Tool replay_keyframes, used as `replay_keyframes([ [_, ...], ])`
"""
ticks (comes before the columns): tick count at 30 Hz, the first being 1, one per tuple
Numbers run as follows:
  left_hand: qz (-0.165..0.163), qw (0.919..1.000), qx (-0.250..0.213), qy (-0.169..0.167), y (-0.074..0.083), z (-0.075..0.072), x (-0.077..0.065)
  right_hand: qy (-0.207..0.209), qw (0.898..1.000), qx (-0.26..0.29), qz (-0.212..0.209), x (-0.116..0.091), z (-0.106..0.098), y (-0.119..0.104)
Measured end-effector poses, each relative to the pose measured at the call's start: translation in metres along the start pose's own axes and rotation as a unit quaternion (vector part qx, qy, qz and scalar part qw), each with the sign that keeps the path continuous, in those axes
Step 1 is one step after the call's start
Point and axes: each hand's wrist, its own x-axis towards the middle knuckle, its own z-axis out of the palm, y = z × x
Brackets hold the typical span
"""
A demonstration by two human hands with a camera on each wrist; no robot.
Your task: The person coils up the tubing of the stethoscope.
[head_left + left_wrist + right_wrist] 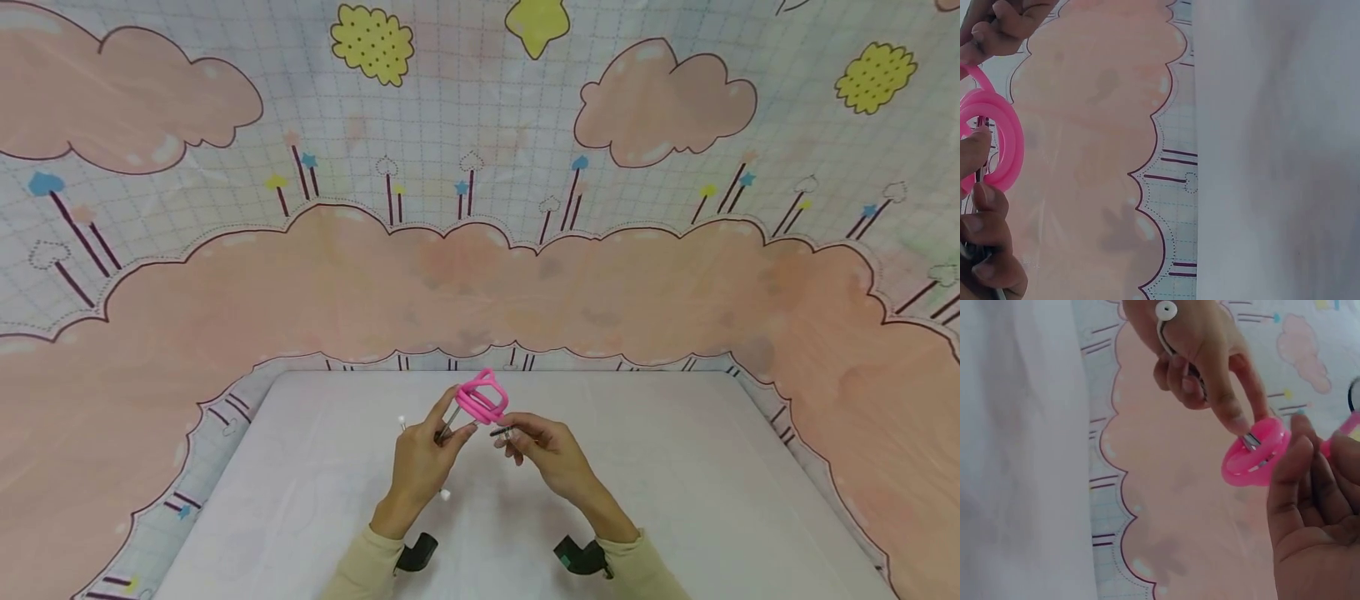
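A stethoscope with pink tubing (474,410) is held up above the white table, its tubing wound into a small coil. My left hand (423,458) grips the metal ear tubes and the coil, thumb and fingers around them. White eartips (445,495) stick out on either side of that hand; one eartip (1166,310) shows clearly in the right wrist view. Just right of the coil, my right hand (551,450) pinches the tubing's end by the dark-rimmed chest piece (501,432). In the left wrist view the pink coil (1013,140) is partly cut off at the edge.
The white tabletop (675,467) spreads below both hands. Behind and around it hangs a cloth (525,292) printed with clouds and stars. Black wrist camera mounts (581,556) sit by the sleeves.
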Motion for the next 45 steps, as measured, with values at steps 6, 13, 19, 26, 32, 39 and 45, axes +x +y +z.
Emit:
replay_keyframes([
  [6, 0.006, 1.0000, 0.003, -0.003, 0.004, 0.000, 0.000, 0.042, 0.998, -0.037, -0.019, -0.001, 0.003, -0.001],
  [13, 0.014, 0.9998, 0.015, 0.000, 0.008, 0.000, 0.000, 0.076, 0.993, -0.085, 0.017, -0.001, 0.005, -0.007],
  [19, 0.036, 0.9989, 0.019, 0.022, 0.011, 0.000, 0.000, 0.093, 0.991, -0.096, 0.018, -0.002, 0.007, -0.012],
  [26, 0.042, 0.9986, 0.012, 0.029, 0.015, 0.000, 0.000, 0.127, 0.986, -0.107, 0.031, -0.003, 0.009, -0.016],
  [32, 0.051, 0.9982, 0.001, 0.033, 0.019, 0.001, -0.002, 0.158, 0.980, -0.110, 0.043, -0.003, 0.011, -0.018],
  [39, 0.078, 0.9959, 0.007, 0.046, 0.022, 0.004, -0.003, 0.193, 0.977, -0.085, 0.045, -0.002, 0.016, -0.016],
  [45, 0.088, 0.9947, 0.006, 0.053, 0.024, 0.006, -0.005, 0.215, 0.974, -0.069, 0.030, -0.002, 0.018, -0.018],
])
